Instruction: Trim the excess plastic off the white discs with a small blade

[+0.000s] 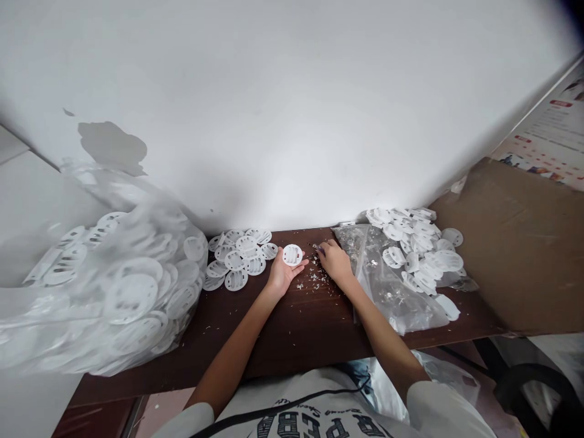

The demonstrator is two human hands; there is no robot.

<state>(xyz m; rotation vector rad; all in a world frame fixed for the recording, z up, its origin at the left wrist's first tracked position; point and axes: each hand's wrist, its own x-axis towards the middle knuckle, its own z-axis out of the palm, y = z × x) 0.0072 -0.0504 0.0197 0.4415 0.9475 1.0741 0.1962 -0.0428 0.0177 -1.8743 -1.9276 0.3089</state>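
Note:
My left hand (283, 274) lies palm up on the dark wooden board (292, 328), holding a round white slotted plastic disc (292, 255) on its fingers. Just to the right, my right hand (335, 261) faces palm down, its fingertips among small plastic scraps (314, 274). Whether those fingers pinch anything is hidden. A loose heap of matching discs (237, 258) lies left of my left hand.
A bulging clear plastic bag of discs (132, 292) sits at the left. A flattened clear bag (387, 280) and another disc heap (415, 246) lie on the right. Brown cardboard (515, 243) leans at the far right. A white wall (274, 109) rises behind the board.

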